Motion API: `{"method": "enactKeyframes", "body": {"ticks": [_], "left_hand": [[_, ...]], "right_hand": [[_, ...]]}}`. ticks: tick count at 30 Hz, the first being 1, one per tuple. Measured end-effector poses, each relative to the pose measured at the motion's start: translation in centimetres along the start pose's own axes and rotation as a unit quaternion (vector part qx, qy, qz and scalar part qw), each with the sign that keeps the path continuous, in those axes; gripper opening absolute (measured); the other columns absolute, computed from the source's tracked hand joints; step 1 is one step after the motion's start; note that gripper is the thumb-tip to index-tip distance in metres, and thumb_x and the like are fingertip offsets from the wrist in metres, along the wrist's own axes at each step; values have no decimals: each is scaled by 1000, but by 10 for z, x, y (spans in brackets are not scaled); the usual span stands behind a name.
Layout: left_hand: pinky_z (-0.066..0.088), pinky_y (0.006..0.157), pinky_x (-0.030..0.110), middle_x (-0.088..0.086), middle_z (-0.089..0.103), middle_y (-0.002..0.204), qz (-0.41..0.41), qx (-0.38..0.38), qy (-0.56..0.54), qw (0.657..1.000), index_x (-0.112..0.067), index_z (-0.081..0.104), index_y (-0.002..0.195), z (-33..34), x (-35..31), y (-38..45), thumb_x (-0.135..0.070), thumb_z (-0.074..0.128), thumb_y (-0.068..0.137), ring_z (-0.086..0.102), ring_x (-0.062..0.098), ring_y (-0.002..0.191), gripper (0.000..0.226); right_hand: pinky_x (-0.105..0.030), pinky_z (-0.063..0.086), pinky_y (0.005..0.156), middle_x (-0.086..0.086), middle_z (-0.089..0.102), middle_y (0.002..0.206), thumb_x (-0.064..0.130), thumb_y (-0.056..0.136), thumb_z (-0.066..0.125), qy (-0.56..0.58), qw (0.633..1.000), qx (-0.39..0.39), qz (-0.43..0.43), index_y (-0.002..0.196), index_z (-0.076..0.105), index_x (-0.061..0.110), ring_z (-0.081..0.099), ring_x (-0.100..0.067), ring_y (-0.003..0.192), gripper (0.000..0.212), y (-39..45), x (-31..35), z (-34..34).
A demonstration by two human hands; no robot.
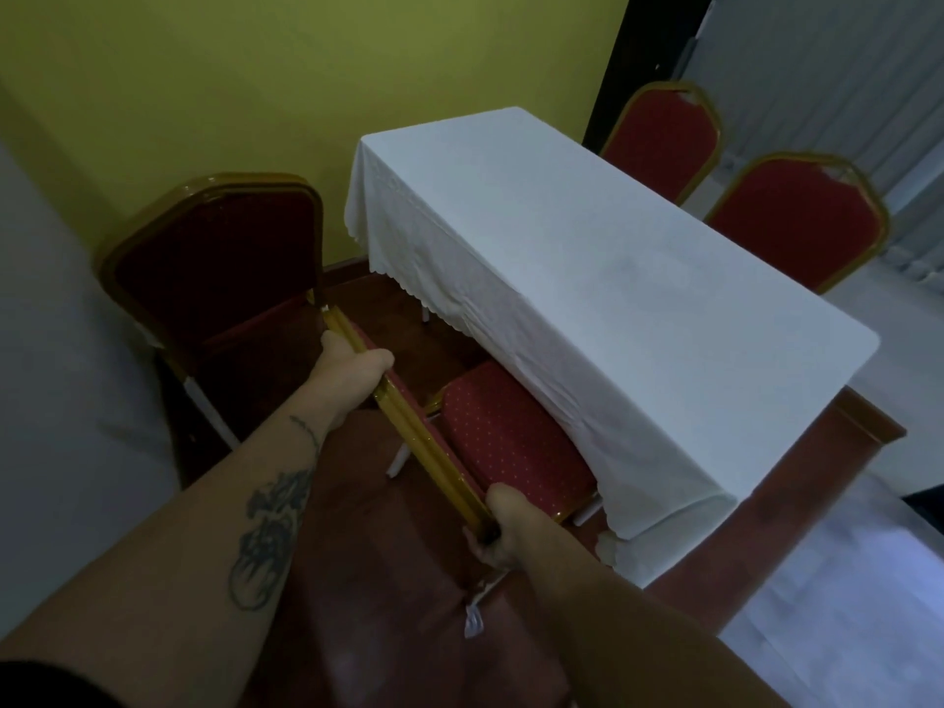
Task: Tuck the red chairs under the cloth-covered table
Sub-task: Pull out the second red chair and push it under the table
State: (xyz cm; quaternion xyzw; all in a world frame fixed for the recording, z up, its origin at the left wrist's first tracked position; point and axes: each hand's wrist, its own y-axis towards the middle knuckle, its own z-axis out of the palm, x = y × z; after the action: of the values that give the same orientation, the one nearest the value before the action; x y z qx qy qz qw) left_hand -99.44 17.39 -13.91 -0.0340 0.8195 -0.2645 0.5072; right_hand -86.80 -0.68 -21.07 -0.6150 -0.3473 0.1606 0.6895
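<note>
- The table (587, 278), draped in a white cloth (459, 293), is serving as the landmark; the near chair (511, 442) is sitting at its long near side, its dotted seat partly slid under the hanging cloth.
- The left hand (352, 370) is clamping around the gold top rail (408, 421) of that chair's back, at the end farther along the table.
- The right hand (505, 528) is closing around the rail's nearer corner — a wide two-handed hold, likely to keep the chair square while pushing.
- A second red chair (219, 268) is standing beyond the table's far-left corner, turned away and not yet tucked.
- Two more red chairs (664, 140) and (802, 222) are waiting on the table's opposite side — backs close to its edge.
</note>
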Motion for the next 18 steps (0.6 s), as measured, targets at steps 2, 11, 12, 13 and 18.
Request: {"method": "enactKeyframes", "body": {"ticks": [2,11,12,13,18], "left_hand": [[52,99,47,10,56,120,-2,-1,11,1000,-9,22,151,11,-7,1,-26,64,82,59,31,112,83],[54,84,42,6,54,99,-1,-44,67,997,-5,25,149,30,-22,8,-23,59,89,60,27,95,72],[54,83,41,8,55,101,-5,-48,74,996,-5,23,150,30,-23,7,-23,59,89,61,28,95,72],[55,82,41,10,57,104,-4,-49,82,995,-4,20,151,30,-25,6,-23,58,90,62,29,95,75],[59,87,46,16,66,115,20,-37,153,987,-4,51,131,11,-36,-16,-37,57,89,67,33,96,54]], "right_hand": [[-24,53,33,-15,56,91,28,110,38,8,1000,1,-2,101,54,0,59,-24,71,33,2,5,-10],[-33,61,50,-18,53,102,24,110,35,-122,991,-27,-54,121,50,2,60,-27,80,29,0,18,-26],[-34,61,53,-20,58,110,26,109,37,-177,980,-44,-76,130,49,1,64,-29,82,35,-2,23,-28],[-32,59,51,-21,61,117,28,108,40,-233,965,-60,-105,134,50,0,66,-31,82,40,-3,31,-30],[-36,61,67,-21,67,120,45,98,50,-370,886,-99,-260,139,56,0,71,-35,86,61,-52,81,-17]]}}
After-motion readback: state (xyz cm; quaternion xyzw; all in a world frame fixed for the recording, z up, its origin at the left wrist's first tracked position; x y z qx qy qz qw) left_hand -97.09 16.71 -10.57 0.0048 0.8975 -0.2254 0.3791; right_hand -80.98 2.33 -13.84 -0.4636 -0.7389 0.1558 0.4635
